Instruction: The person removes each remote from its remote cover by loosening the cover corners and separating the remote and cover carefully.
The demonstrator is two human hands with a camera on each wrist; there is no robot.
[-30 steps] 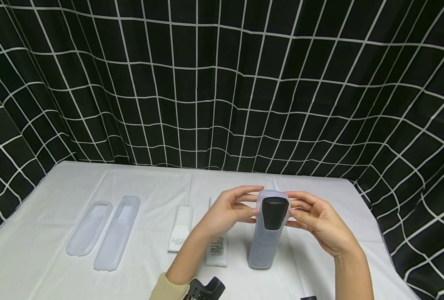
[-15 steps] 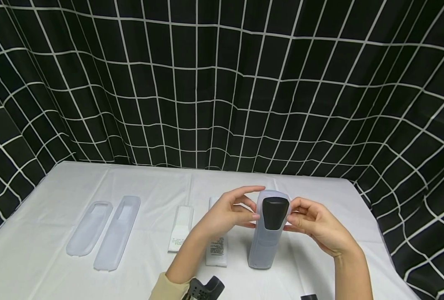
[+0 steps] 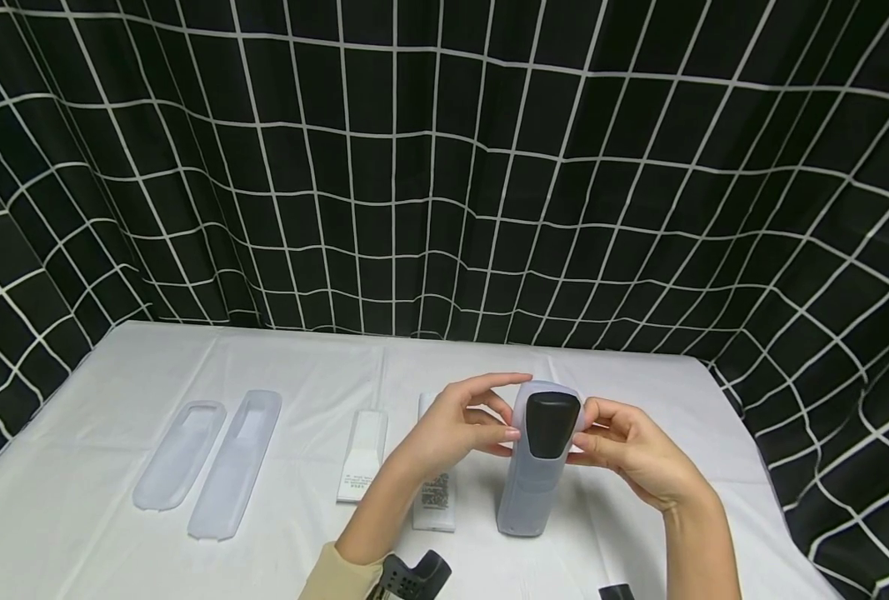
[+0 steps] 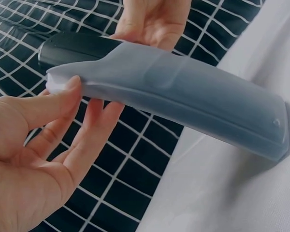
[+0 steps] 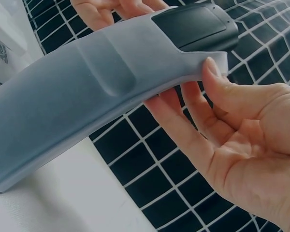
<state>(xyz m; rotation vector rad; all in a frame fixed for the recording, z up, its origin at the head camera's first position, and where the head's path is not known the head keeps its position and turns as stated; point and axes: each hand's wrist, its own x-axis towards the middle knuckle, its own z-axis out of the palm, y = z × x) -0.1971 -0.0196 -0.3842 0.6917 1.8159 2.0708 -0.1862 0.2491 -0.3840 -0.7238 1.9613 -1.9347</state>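
Observation:
A translucent silicone remote control cover (image 3: 530, 496) stands upright on its lower end, leaning slightly, in the head view. Inside its upper opening shows the black end (image 3: 551, 423) of what looks like a remote control. My left hand (image 3: 459, 425) pinches the cover's upper left edge between thumb and fingers, with the index finger by the top. My right hand (image 3: 639, 450) pinches the upper right edge. In the left wrist view, the left thumb (image 4: 73, 84) presses the rim of the cover (image 4: 183, 92). The right thumb (image 5: 211, 67) does likewise in the right wrist view.
Two more translucent covers (image 3: 177, 454) lie at the left of the white-clothed table (image 3: 99, 467). A slim white printed piece (image 3: 363, 454) lies mid-table; beside it another white piece (image 3: 436, 504) with a square code is partly behind the left hand. A black grid curtain (image 3: 414, 167) hangs behind.
The right fingers have drawn in from spread along the cover's side to a closer pinch at its edge. The left fingers have curled slightly. The cover stays in the same place.

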